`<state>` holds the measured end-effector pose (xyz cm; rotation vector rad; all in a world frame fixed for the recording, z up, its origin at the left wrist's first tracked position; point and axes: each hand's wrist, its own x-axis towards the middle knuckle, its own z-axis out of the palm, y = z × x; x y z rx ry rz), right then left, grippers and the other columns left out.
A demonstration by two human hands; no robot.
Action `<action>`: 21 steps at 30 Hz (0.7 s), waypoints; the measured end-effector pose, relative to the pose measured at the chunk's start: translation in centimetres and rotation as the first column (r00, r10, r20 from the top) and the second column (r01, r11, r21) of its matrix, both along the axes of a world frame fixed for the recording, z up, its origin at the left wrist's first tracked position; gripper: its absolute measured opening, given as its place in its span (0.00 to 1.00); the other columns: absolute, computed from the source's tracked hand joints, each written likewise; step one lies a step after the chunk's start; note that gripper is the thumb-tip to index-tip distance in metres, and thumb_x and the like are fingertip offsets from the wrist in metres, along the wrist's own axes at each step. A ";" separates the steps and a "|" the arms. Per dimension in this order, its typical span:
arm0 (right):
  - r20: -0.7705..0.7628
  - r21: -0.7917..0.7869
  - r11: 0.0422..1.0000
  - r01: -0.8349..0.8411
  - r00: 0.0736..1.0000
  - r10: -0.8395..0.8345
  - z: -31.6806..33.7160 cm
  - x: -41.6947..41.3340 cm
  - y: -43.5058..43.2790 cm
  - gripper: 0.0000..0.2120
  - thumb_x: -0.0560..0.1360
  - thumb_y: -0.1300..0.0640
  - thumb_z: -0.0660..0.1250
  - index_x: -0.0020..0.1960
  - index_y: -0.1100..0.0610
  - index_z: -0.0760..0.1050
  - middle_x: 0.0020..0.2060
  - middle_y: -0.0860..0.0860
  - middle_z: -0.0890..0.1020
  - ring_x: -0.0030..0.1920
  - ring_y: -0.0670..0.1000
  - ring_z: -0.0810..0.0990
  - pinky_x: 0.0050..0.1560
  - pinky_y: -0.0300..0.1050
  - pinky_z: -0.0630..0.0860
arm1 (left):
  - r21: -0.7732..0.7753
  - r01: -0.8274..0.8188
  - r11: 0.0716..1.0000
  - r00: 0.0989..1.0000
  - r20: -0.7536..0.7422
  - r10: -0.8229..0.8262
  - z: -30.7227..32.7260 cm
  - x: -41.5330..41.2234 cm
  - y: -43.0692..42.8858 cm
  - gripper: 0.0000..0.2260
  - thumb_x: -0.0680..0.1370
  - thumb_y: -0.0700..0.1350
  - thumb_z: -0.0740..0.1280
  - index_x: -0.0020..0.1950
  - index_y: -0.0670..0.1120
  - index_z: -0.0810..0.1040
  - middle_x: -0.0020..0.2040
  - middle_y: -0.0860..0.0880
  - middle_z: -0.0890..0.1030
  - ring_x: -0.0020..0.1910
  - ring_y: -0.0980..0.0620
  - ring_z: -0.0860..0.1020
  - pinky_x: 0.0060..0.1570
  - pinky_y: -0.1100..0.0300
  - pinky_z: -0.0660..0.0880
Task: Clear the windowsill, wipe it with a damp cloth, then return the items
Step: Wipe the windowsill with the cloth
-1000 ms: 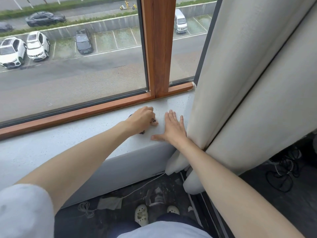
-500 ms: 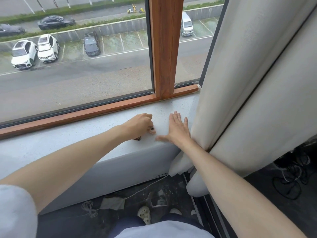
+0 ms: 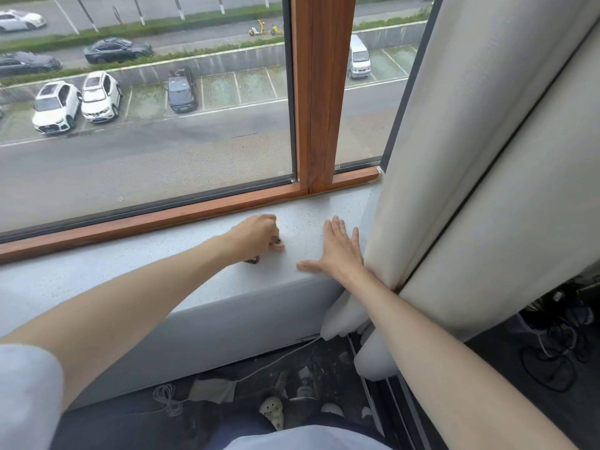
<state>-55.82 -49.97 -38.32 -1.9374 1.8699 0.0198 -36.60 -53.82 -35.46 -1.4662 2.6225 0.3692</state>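
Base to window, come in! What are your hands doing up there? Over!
Left hand grips a small dark thing, mostly hidden. Right hand flat on the windowsill, holding nothing. Curtain close against the right wrist.

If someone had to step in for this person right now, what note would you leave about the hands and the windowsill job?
Left hand: fingers curled round a small dark patterned item, too hidden to name, down on the windowsill.
Right hand: flat, palm down on the sill beside the curtain, holding nothing.
Done: cannot tell whether the sill has been wiped; no cloth is in view.
Left: unclear whether the item is coming off or going back; check, wipe if needed, return the items.
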 end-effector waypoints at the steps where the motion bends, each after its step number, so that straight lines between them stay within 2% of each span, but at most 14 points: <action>1: 0.001 -0.002 1.000 -0.001 1.000 0.001 0.2 0.0 0.3 0.58 0.66 0.33 0.69 0.77 0.62 0.40 0.77 0.58 0.41 0.77 0.52 0.38 0.73 0.54 0.33 | -0.011 -0.040 0.999 0.999 -0.020 0.040 0.5 -0.5 -0.5 0.08 0.73 0.30 0.62 0.37 0.37 0.78 0.37 0.49 0.67 0.40 0.44 0.74 0.36 0.56 0.66; 4: 0.013 0.002 1.000 -0.002 1.000 0.002 0.6 -0.1 0.6 0.58 0.66 0.32 0.69 0.78 0.62 0.40 0.77 0.58 0.41 0.77 0.52 0.38 0.73 0.54 0.33 | -0.045 -0.066 0.997 0.996 -0.065 0.063 0.8 -2.9 0.3 0.08 0.75 0.31 0.61 0.40 0.35 0.78 0.40 0.47 0.68 0.40 0.46 0.72 0.37 0.56 0.66; 8: 0.017 0.001 1.000 -0.001 1.000 0.001 0.7 0.0 0.6 0.59 0.65 0.31 0.69 0.77 0.62 0.40 0.77 0.58 0.41 0.77 0.52 0.38 0.73 0.54 0.33 | -0.021 0.116 0.993 0.989 -0.092 -0.117 -0.1 -1.3 4.0 0.08 0.76 0.35 0.64 0.36 0.37 0.77 0.38 0.47 0.67 0.35 0.49 0.66 0.35 0.58 0.63; 11: 0.026 -0.003 1.000 -0.002 1.000 0.002 1.0 0.1 0.7 0.59 0.65 0.33 0.70 0.77 0.62 0.40 0.77 0.58 0.41 0.77 0.52 0.38 0.73 0.54 0.33 | -0.025 0.024 0.999 0.998 -0.057 -0.025 0.5 -0.5 2.3 0.11 0.78 0.38 0.64 0.36 0.36 0.77 0.38 0.47 0.67 0.35 0.47 0.68 0.35 0.56 0.63; 14: 0.034 0.001 1.000 0.004 0.999 -0.005 1.3 0.0 0.8 0.59 0.65 0.33 0.70 0.78 0.62 0.39 0.77 0.57 0.41 0.77 0.52 0.38 0.73 0.54 0.33 | -0.024 -0.125 0.992 0.987 -0.100 0.122 1.7 -3.2 0.2 0.14 0.80 0.42 0.62 0.41 0.33 0.77 0.41 0.46 0.68 0.39 0.45 0.70 0.38 0.55 0.65; 16: 0.050 0.001 1.000 0.008 0.999 -0.008 1.5 0.0 0.8 0.59 0.65 0.32 0.69 0.78 0.61 0.39 0.77 0.57 0.40 0.77 0.52 0.38 0.73 0.53 0.32 | -0.021 -0.086 0.996 0.994 -0.072 0.084 2.1 -4.7 1.4 0.16 0.81 0.45 0.61 0.41 0.34 0.77 0.41 0.45 0.68 0.38 0.46 0.69 0.38 0.56 0.65; 19: 0.077 0.005 1.000 0.013 0.997 -0.013 1.7 0.1 0.9 0.60 0.65 0.32 0.69 0.77 0.61 0.39 0.77 0.57 0.40 0.77 0.52 0.38 0.73 0.52 0.33 | -0.005 0.012 1.000 1.000 0.015 -0.011 1.9 -3.8 4.0 0.12 0.80 0.41 0.60 0.42 0.36 0.76 0.42 0.46 0.66 0.38 0.47 0.68 0.36 0.58 0.61; 21: 0.078 0.011 1.000 0.014 0.997 -0.015 2.0 0.2 0.9 0.59 0.65 0.33 0.70 0.77 0.62 0.38 0.77 0.57 0.40 0.77 0.52 0.37 0.73 0.51 0.34 | -0.031 -0.047 0.998 0.999 0.021 0.048 2.1 -3.0 2.8 0.08 0.79 0.36 0.59 0.41 0.38 0.73 0.41 0.46 0.66 0.38 0.46 0.68 0.36 0.57 0.60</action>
